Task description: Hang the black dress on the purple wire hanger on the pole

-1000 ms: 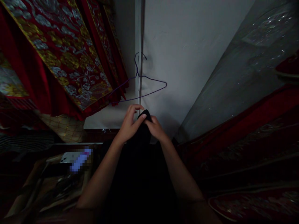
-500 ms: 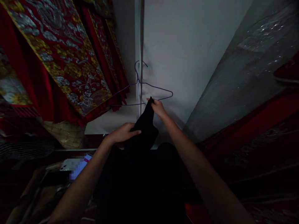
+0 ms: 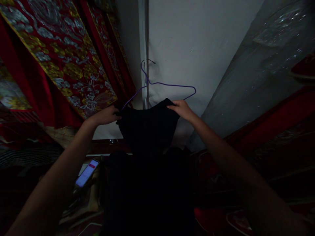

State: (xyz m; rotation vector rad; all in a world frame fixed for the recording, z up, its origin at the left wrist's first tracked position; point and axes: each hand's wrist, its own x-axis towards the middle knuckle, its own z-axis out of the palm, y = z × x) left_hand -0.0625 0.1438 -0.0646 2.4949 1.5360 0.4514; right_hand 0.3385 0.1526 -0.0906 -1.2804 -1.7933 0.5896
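A black garment is stretched between my two hands, its top edge spread across the lower part of a purple wire hanger. My left hand is closed on the garment's left top corner, near the hanger's left arm. At the opposite top corner, my right hand pinches the cloth just below the hanger's right end. The hanger's hook is up against a narrow white post on the wall. Its bottom bar is mostly hidden behind the black cloth, whose lower part merges with dark clothing below.
Red cloth with gold and silver embroidery hangs at the left. Clear plastic sheeting covers something on the right, with red fabric below. A lit phone lies at the lower left. Behind the hanger rises a pale wall.
My hands have moved apart, the left one leftward and up, the right one slightly rightward. The garment, bunched before, is now spread wide. The hanger has tilted, its right end higher.
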